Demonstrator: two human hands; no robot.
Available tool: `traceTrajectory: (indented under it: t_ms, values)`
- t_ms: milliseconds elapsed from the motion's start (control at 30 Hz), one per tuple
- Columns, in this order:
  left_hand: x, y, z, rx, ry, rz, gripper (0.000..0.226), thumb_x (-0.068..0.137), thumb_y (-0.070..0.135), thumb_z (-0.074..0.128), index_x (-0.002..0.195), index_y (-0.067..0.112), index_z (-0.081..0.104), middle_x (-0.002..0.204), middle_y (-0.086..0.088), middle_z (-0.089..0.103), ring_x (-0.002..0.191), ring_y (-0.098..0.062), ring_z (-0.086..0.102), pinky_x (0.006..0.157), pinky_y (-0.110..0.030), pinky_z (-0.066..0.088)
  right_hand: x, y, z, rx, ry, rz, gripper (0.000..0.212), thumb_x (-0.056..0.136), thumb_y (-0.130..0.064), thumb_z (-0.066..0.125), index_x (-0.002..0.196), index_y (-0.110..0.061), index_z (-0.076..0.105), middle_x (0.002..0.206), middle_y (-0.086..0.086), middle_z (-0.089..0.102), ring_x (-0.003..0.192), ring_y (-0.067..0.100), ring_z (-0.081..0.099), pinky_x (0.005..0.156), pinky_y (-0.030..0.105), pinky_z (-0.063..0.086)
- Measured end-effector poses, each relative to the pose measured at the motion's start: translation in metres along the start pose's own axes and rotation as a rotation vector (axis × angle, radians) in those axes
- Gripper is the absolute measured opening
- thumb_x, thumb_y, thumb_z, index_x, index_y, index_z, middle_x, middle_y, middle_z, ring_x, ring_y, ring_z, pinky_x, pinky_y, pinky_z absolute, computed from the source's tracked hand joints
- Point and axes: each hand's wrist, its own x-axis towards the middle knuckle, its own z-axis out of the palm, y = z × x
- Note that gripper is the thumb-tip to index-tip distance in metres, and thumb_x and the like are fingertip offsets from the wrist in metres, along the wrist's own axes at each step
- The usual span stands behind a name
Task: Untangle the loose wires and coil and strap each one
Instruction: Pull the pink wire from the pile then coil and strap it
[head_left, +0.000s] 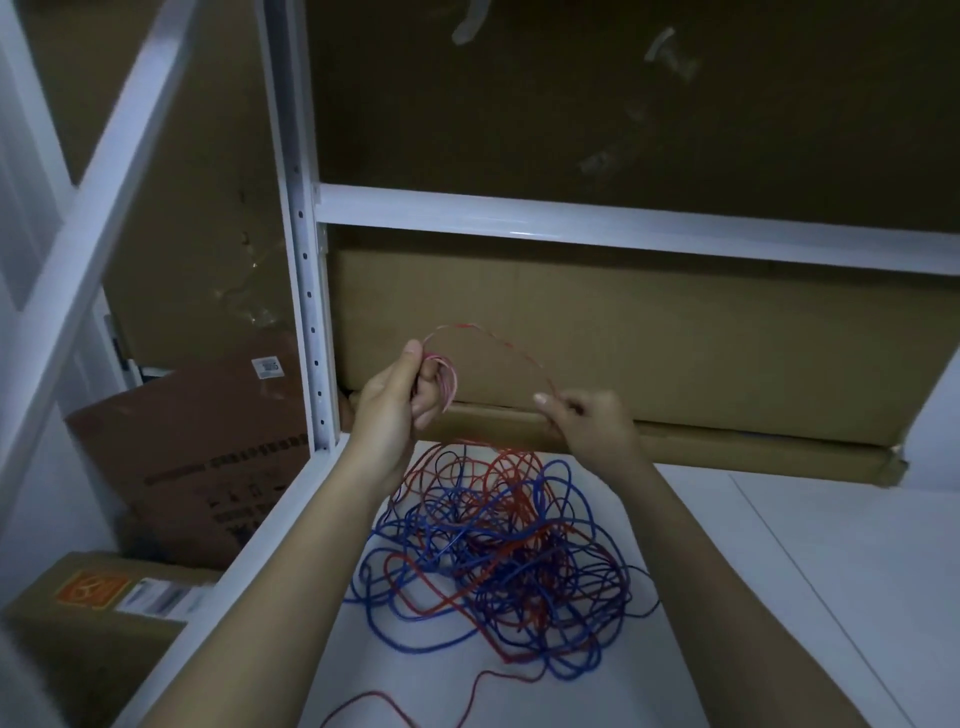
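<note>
- Left hand (395, 400): raised at 12 o'clock of the pile, fingers curled round a small coil (445, 382) of red wire, thumb pressed along its top
- Right hand (587, 421): at 3 o'clock of the left hand, thumb and forefinger pinched on the red strand (498, 345) that arches across from the coil
- Tangled pile (498, 551): red and blue wires looped through one another, lying on the white shelf (779, 597) below both hands; a single red tail (467, 686) trails off toward 6 o'clock
- Progress, as judged: red wire only begun, a few turns wound; blue wire untouched; no strap visible
- Risk: drawing more red strand upward could cinch a knot where it passes under blue loops, since the two colours are closely interlaced
- Risk: a snagged pull could lift the whole pile or drag it toward the shelf's front edge at 7 o'clock
- Risk: the stiff turns could spring out of the left hand if its hold loosens before strapping
- Containers: cardboard boxes (597, 332) at 12 o'clock behind the shelf, closed, contents not visible; further boxes (197, 457) at 9 o'clock beyond the white upright (306, 291), likewise closed
</note>
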Motion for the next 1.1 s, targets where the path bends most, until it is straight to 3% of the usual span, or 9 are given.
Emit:
traceTrajectory:
  t_ms: [100, 300, 600, 800, 833, 867, 900, 1000, 1100]
  values:
    - [0.009, 0.01, 0.013, 0.089, -0.007, 0.076, 0.039, 0.103, 0.036, 0.034, 0.071, 0.016, 0.045, 0.045, 0.008, 0.031, 0.04, -0.008, 0.028, 0.044, -0.018, 0.027, 0.023, -0.035, -0.027, 0.169, 0.07, 0.012, 0.028, 0.094, -0.033, 0.056, 0.071, -0.019, 0.064, 0.057, -0.008, 0.057, 0.047, -0.001, 0.051, 0.049, 0.015, 0.039]
    - [0.037, 0.043, 0.039, 0.314, 0.037, 0.211, 0.048, 0.103, 0.037, 0.034, 0.06, 0.019, 0.044, 0.047, 0.006, 0.038, 0.045, -0.009, 0.036, 0.049, -0.016, 0.036, 0.055, -0.105, -0.073, 0.519, 0.251, -0.16, 0.034, 0.097, -0.027, 0.053, 0.067, -0.014, 0.06, 0.051, -0.004, 0.048, 0.041, 0.003, 0.041, 0.042, 0.016, 0.035]
    - [0.042, 0.036, 0.05, 0.652, -0.053, 0.112, 0.041, 0.1, 0.043, 0.038, 0.073, 0.016, 0.053, 0.062, 0.002, 0.049, 0.058, -0.013, 0.046, 0.062, -0.026, 0.039, 0.054, -0.134, -0.092, 1.177, -0.07, 0.008, 0.034, 0.1, -0.038, 0.042, 0.074, -0.018, 0.051, 0.052, -0.006, 0.04, 0.048, 0.007, 0.043, 0.048, 0.015, 0.039]
    - [0.009, -0.032, 0.026, 0.956, -0.165, -0.031, 0.042, 0.098, 0.046, 0.042, 0.092, 0.01, 0.062, 0.074, 0.005, 0.058, 0.076, -0.013, 0.056, 0.062, -0.023, 0.037, 0.026, -0.085, -0.086, 0.762, -0.231, 0.073, 0.033, 0.1, -0.038, 0.041, 0.075, -0.017, 0.046, 0.071, 0.003, 0.056, 0.067, 0.016, 0.057, 0.075, 0.037, 0.052]
    - [0.003, -0.041, 0.021, 0.928, -0.192, -0.08, 0.043, 0.095, 0.05, 0.046, 0.093, 0.011, 0.062, 0.081, 0.02, 0.037, 0.08, -0.012, 0.058, 0.064, -0.024, 0.037, 0.02, -0.073, -0.084, 0.716, -0.253, 0.092, 0.031, 0.1, -0.038, 0.042, 0.078, -0.016, 0.046, 0.067, 0.003, 0.054, 0.059, 0.015, 0.054, 0.066, 0.033, 0.052]
    - [-0.002, -0.051, 0.017, 0.912, -0.21, -0.109, 0.046, 0.09, 0.056, 0.05, 0.088, 0.011, 0.061, 0.096, -0.022, 0.05, 0.077, -0.014, 0.058, 0.064, -0.027, 0.037, 0.014, -0.059, -0.08, 0.628, -0.25, 0.086, 0.032, 0.1, -0.039, 0.041, 0.078, -0.017, 0.045, 0.062, 0.001, 0.048, 0.052, 0.013, 0.045, 0.054, 0.027, 0.044]
    - [-0.006, -0.059, 0.014, 0.935, -0.226, -0.122, 0.046, 0.084, 0.06, 0.054, 0.081, 0.014, 0.056, 0.069, -0.005, 0.051, 0.072, -0.017, 0.055, 0.063, -0.03, 0.036, 0.009, -0.046, -0.077, 0.503, -0.22, 0.057, 0.033, 0.101, -0.04, 0.04, 0.078, -0.017, 0.045, 0.058, -0.001, 0.043, 0.049, 0.012, 0.035, 0.047, 0.024, 0.032]
    - [-0.008, -0.083, 0.0, 1.228, -0.134, -0.095, 0.046, 0.085, 0.054, 0.063, 0.099, 0.011, 0.055, 0.091, -0.007, 0.06, 0.085, -0.027, 0.057, 0.073, -0.037, 0.047, -0.003, -0.006, -0.063, 0.215, -0.088, -0.032, 0.035, 0.102, -0.035, 0.038, 0.074, -0.017, 0.05, 0.053, -0.005, 0.039, 0.047, 0.009, 0.032, 0.045, 0.02, 0.027]
    - [-0.007, -0.097, -0.015, 1.445, 0.007, -0.116, 0.046, 0.089, 0.049, 0.06, 0.101, 0.005, 0.053, 0.095, -0.014, 0.06, 0.09, -0.033, 0.058, 0.074, -0.039, 0.045, -0.017, 0.031, -0.046, 0.042, -0.092, -0.055, 0.025, 0.099, -0.039, 0.045, 0.091, -0.02, 0.058, 0.073, -0.006, 0.053, 0.069, 0.007, 0.05, 0.066, 0.023, 0.04]
